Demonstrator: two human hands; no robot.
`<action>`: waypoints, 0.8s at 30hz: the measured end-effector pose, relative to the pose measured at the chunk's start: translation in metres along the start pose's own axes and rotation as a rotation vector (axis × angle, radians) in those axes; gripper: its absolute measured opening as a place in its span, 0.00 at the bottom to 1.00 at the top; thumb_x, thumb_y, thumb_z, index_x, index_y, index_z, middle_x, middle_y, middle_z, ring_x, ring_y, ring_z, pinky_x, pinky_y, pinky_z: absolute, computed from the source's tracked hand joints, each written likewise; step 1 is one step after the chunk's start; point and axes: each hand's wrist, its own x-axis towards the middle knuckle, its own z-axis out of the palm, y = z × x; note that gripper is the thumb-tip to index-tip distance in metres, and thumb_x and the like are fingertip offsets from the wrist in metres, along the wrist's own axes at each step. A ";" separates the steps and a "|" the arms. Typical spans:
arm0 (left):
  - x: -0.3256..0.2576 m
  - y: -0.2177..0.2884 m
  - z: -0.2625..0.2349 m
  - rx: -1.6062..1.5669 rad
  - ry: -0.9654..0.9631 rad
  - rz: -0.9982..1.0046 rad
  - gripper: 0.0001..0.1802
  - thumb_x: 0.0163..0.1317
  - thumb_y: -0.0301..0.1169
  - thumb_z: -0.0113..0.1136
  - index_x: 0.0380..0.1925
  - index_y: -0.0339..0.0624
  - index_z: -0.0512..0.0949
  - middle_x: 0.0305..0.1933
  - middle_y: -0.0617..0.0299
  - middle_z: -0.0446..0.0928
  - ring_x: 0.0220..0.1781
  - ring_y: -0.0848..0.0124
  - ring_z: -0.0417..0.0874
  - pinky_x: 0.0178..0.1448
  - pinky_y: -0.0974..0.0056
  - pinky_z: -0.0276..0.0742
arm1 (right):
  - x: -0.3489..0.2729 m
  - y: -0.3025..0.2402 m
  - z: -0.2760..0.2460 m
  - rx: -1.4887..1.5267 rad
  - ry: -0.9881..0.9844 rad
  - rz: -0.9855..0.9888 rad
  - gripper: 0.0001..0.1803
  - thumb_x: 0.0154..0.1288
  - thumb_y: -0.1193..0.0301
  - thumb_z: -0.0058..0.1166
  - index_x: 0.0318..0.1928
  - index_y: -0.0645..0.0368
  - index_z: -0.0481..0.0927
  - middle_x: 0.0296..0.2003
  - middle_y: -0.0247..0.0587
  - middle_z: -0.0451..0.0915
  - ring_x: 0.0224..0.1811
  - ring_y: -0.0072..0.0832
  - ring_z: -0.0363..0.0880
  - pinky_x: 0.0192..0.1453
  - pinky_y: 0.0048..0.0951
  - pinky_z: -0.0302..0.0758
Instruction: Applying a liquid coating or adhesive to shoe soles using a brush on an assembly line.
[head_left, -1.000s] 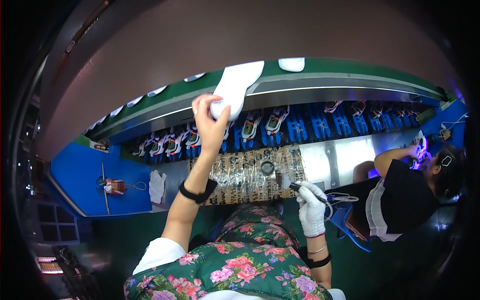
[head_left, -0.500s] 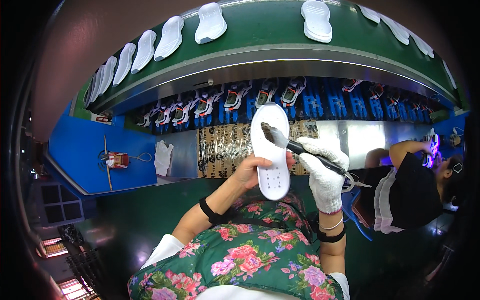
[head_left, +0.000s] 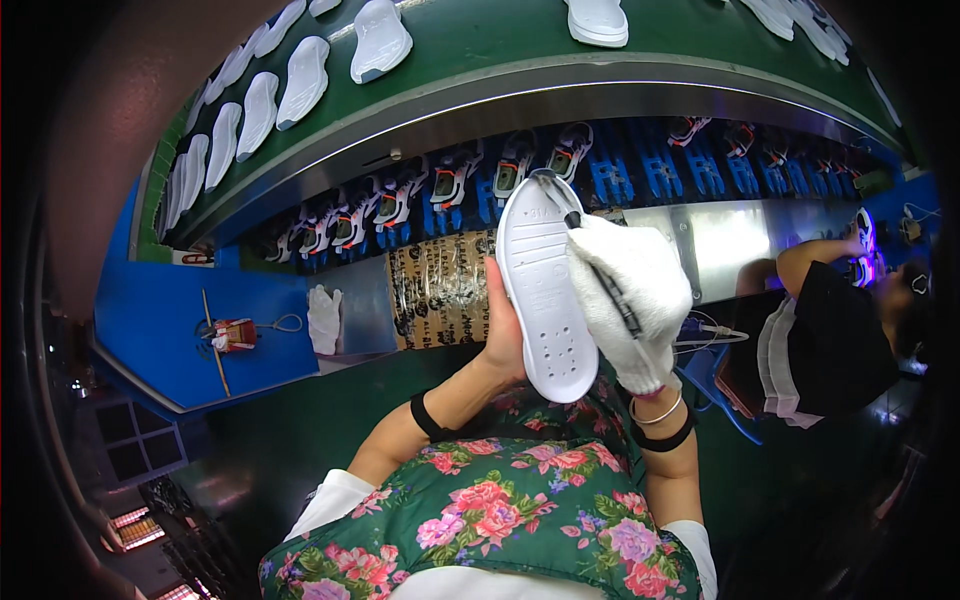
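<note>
Left hand (head_left: 503, 340) gripping one white shoe sole (head_left: 545, 285) upright, fingers curled round its edge. Right gloved hand (head_left: 630, 300) closed on one dark brush (head_left: 590, 250), tip touching the sole's top. Beyond the sole, green conveyor belt (head_left: 480, 45) with about ten white soles (head_left: 300, 80).

Single view, head-worn fisheye camera: looks steeply down and forward from above the wearer's chest, close over the left hand (head_left: 503, 335) and gloved right hand (head_left: 632, 300), forearms entering from the lower edge. Far field: a green conveyor belt (head_left: 480, 45) bowed along the top rim by the lens; a second person (head_left: 830, 340) at the right edge.
</note>
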 end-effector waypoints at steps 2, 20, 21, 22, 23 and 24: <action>0.000 -0.006 -0.007 0.058 -0.089 0.007 0.56 0.64 0.79 0.19 0.75 0.45 0.59 0.72 0.50 0.69 0.72 0.59 0.73 0.75 0.53 0.69 | 0.002 -0.011 0.000 -0.169 -0.063 -0.167 0.17 0.52 0.81 0.68 0.46 0.63 0.87 0.41 0.49 0.87 0.41 0.40 0.86 0.48 0.34 0.81; 0.006 0.006 -0.036 0.140 -0.097 0.160 0.55 0.66 0.77 0.22 0.75 0.45 0.58 0.71 0.51 0.70 0.71 0.57 0.73 0.75 0.50 0.68 | -0.019 -0.004 0.006 0.154 0.009 0.017 0.11 0.52 0.81 0.69 0.39 0.62 0.88 0.39 0.47 0.88 0.38 0.38 0.86 0.44 0.34 0.81; 0.009 0.004 -0.043 -0.017 -0.201 0.141 0.55 0.65 0.78 0.23 0.75 0.44 0.58 0.70 0.50 0.70 0.70 0.57 0.74 0.74 0.50 0.70 | -0.018 -0.004 0.003 0.139 -0.017 -0.031 0.12 0.52 0.81 0.69 0.40 0.62 0.88 0.40 0.47 0.87 0.38 0.38 0.86 0.44 0.35 0.81; 0.011 0.004 -0.051 -0.176 -0.304 0.121 0.55 0.65 0.78 0.24 0.75 0.44 0.58 0.70 0.49 0.71 0.69 0.56 0.75 0.73 0.50 0.71 | -0.017 -0.005 0.002 0.123 -0.044 -0.080 0.13 0.52 0.81 0.69 0.41 0.61 0.88 0.40 0.48 0.87 0.39 0.39 0.86 0.45 0.35 0.81; 0.011 0.003 -0.052 -0.172 -0.302 0.118 0.55 0.65 0.78 0.24 0.75 0.44 0.58 0.70 0.49 0.71 0.69 0.56 0.75 0.73 0.50 0.71 | -0.018 -0.010 0.003 0.105 -0.082 -0.119 0.13 0.53 0.81 0.69 0.42 0.61 0.87 0.41 0.47 0.87 0.40 0.39 0.86 0.45 0.35 0.81; 0.010 0.003 -0.053 -0.244 -0.325 0.096 0.56 0.64 0.79 0.25 0.74 0.44 0.59 0.69 0.49 0.72 0.67 0.56 0.77 0.71 0.50 0.73 | -0.021 -0.015 0.005 0.086 -0.120 -0.159 0.14 0.53 0.81 0.69 0.43 0.61 0.87 0.42 0.47 0.87 0.40 0.39 0.86 0.45 0.35 0.81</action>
